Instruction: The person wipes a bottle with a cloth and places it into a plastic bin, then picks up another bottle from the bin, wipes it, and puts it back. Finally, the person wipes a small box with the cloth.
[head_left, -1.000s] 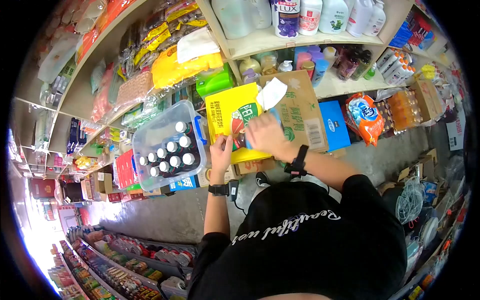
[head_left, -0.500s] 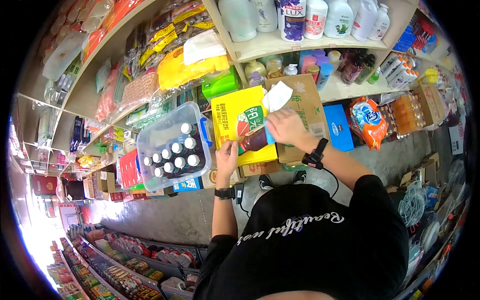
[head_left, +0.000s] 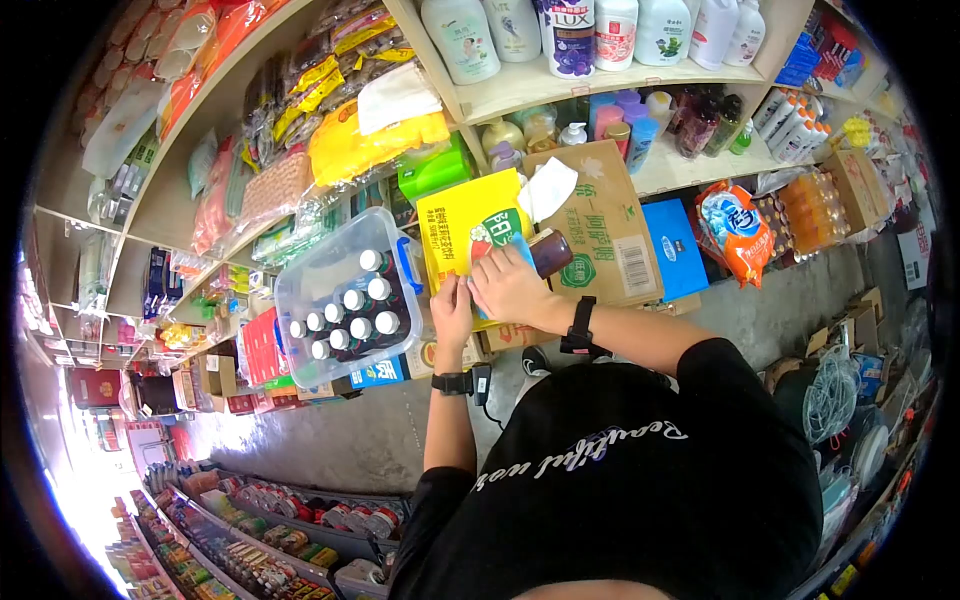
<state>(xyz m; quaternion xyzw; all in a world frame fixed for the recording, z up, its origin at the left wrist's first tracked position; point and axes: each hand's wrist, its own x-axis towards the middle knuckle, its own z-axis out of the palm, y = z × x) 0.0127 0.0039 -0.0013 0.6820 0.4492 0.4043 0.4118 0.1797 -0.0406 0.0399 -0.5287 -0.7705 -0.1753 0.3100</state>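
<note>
A bottle of dark drink (head_left: 550,254) lies slanted in front of me, its base pointing up and to the right. My right hand (head_left: 508,288) is wrapped over its middle with a light-blue cloth (head_left: 523,249) under the fingers. At the bottle's near end, my left hand (head_left: 452,310) is closed, its fingertips touching my right hand; the cap there is hidden. Behind both hands is a yellow drink carton (head_left: 455,225). To the left stands a clear plastic tub (head_left: 290,260) with several white-capped dark bottles (head_left: 352,299) upright inside.
A brown cardboard box (head_left: 600,215) with a crumpled white tissue (head_left: 548,190) adjoins the yellow carton. Further right are a blue box (head_left: 675,248) and an orange detergent bag (head_left: 735,235). Shelves of pump bottles (head_left: 572,40) rise behind, and stocked racks (head_left: 290,515) stand at lower left.
My right hand has slid with the blue cloth down the bottle toward my left hand, exposing the bottle's base. My left hand has stayed nearly in place. The view has shifted slightly.
</note>
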